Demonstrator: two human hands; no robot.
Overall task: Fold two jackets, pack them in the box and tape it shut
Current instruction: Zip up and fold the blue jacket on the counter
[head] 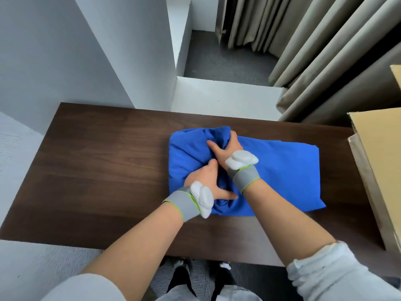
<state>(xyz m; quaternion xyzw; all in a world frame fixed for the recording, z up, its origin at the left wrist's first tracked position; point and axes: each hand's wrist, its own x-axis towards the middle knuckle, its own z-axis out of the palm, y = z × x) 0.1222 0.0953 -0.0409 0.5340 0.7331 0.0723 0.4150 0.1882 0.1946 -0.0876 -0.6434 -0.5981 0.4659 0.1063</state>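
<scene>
A bright blue jacket (293, 170) lies folded into a rough rectangle on the dark wooden table (97, 170). Its left part is bunched into folds. My left hand (208, 181) grips the bunched cloth near the jacket's front edge, thumb out to the right. My right hand (225, 146) grips a raised fold of the same cloth just behind it. Both wrists wear grey bands with white sensor pods. A cardboard box (377, 161) stands at the table's right end, only partly in view. No second jacket shows.
A white wall corner (108, 61) and a low white ledge (223, 96) stand behind the table. Beige curtains (325, 51) hang at the back right. Grey carpet lies around the table, and my shoes show under its near edge.
</scene>
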